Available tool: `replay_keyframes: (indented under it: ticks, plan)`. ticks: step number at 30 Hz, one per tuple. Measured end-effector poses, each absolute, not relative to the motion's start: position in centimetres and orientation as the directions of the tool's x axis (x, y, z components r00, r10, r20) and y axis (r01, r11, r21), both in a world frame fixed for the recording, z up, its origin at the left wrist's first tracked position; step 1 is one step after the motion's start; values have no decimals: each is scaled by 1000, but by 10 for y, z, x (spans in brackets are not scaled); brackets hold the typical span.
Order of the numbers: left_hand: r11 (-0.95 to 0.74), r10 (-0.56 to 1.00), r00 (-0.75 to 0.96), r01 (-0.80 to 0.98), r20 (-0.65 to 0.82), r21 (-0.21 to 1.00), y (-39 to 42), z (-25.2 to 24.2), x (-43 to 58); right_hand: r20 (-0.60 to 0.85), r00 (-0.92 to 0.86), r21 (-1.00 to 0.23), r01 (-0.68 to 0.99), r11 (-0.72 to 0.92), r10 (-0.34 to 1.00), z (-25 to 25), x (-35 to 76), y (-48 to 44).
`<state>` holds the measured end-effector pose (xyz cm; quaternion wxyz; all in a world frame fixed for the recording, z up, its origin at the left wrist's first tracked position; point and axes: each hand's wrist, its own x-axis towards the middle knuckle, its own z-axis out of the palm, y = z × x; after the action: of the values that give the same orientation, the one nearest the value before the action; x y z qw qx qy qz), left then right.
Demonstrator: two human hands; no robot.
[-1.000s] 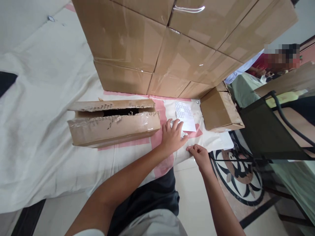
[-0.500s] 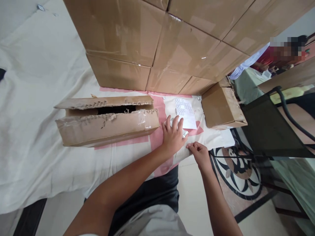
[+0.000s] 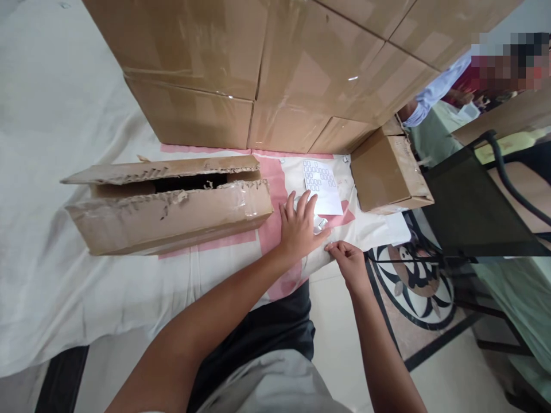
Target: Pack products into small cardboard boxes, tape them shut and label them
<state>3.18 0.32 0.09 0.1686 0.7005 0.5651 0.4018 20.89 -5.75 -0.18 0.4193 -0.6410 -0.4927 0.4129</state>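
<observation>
My left hand [image 3: 298, 228] lies flat on the white and pink cloth [image 3: 129, 269], fingers spread over a small clear item [image 3: 319, 225] I cannot make out. Just past its fingertips lies a white sticker sheet [image 3: 321, 187] printed with small rectangles. My right hand [image 3: 348, 260] sits at the cloth's near edge, its fingers pinched together on something too small to name. A torn-open long cardboard box [image 3: 167, 203] lies to the left of my left hand.
A wall of taped cardboard boxes [image 3: 258, 63] stands behind the cloth. A smaller cardboard box [image 3: 385, 178] sits at the right. A dark chair [image 3: 473, 212] stands further right above a patterned floor [image 3: 413, 287]. Another person is at the far upper right.
The view has shifted, so the boxes appear lower and more to the left. My left hand stays pressed on the cloth, fingers slightly more spread. My right hand keeps its pinch.
</observation>
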Motion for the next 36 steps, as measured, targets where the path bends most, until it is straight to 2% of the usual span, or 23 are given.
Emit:
replay_keyframes:
  ticks: [4, 7, 11, 20, 25, 28, 33, 36]
  plan:
    - [-300, 930, 33, 646, 366, 702, 4, 3, 33, 4, 167, -980, 195, -29, 986, -10, 218, -62]
    - [-300, 934, 49, 648, 354, 700, 5, 4, 34, 33, 160, -994, 104, 16, 987, -13, 224, -64]
    - [-290, 936, 52, 670, 347, 683, 5, 4, 35, 45, 195, -991, 134, 19, 980, -12, 218, -66]
    - [-291, 933, 67, 717, 353, 634, 5, 2, 38, -11, 228, -978, 199, -58, 974, -13, 212, -64]
    - [-306, 925, 63, 708, 374, 637, 5, 0, 37, -12, 246, -986, 157, -52, 969, -13, 212, -64]
    - [-323, 917, 65, 697, 393, 640, 5, 1, 36, -8, 195, -990, 137, -35, 981, -9, 217, -71]
    - [-316, 922, 63, 694, 383, 647, 4, 4, 34, -78, 157, -985, 138, -100, 985, 7, 233, -92]
    - [-318, 921, 66, 695, 383, 645, 4, 3, 34, -69, 143, -988, 126, -87, 987, 28, 228, -94]
